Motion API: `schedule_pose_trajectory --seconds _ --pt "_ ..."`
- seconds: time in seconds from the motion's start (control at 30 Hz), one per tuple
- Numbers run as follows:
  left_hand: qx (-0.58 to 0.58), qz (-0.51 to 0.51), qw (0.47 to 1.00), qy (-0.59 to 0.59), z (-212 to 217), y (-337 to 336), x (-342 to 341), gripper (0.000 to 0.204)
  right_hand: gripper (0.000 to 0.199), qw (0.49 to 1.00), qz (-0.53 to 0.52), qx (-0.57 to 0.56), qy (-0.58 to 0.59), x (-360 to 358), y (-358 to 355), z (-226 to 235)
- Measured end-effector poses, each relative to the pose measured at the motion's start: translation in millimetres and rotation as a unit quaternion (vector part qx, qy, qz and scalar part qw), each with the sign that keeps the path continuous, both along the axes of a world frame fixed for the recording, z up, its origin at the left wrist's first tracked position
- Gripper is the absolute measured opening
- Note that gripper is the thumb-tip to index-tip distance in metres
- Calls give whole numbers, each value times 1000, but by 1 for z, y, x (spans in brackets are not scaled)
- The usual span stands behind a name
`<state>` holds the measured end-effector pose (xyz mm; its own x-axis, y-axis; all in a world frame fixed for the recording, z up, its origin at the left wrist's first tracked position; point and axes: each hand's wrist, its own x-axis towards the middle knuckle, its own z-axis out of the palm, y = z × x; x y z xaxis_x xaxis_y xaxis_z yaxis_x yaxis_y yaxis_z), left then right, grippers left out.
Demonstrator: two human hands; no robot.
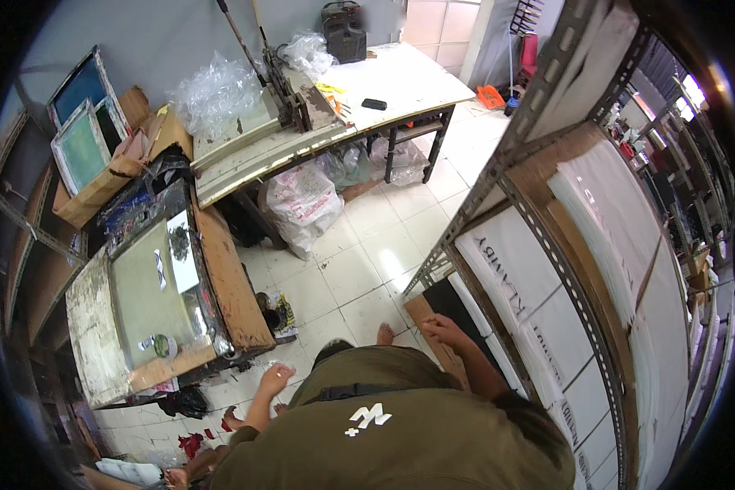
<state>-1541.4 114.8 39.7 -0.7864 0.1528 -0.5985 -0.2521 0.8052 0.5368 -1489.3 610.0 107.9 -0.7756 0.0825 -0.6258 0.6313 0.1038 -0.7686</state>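
My left hand hangs in the air to the left of my olive shirt, over the tiled floor. Its fingers are loosely bent and apart, with nothing seen in them. On the other side, my right hand is held in front of the metal rack, beside a brown board edge low on it. The fingers there curve loosely, and no object shows between them. Nearest to the left hand is a low printing table with a framed screen and a roll of tape.
A white worktable with a long-handled cutter and a phone stands ahead. Plastic bags sit beneath it. White packs fill the right rack. At lower left, another person's hand shows near the floor.
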Motion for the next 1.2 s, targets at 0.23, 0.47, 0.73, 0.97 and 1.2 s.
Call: schedule_pose_trajectory --seconds 0.23,0.47,0.73,0.97,1.2 --pt "153 246 935 -203 -19 54 -73 35 38 990 144 11 9 -183 43 -46" --pt "226 70 972 -1 -36 148 -367 40 55 998 -30 51 -17 -320 72 -42" --pt "200 -420 870 164 91 405 -629 51 66 949 -307 44 -54 -395 102 -43" --pt "-103 -463 834 283 59 604 -760 73 74 862 -473 41 -177 -410 204 -103" --pt "-194 -442 832 274 11 636 -858 86 63 836 -518 108 -145 -415 396 -122"
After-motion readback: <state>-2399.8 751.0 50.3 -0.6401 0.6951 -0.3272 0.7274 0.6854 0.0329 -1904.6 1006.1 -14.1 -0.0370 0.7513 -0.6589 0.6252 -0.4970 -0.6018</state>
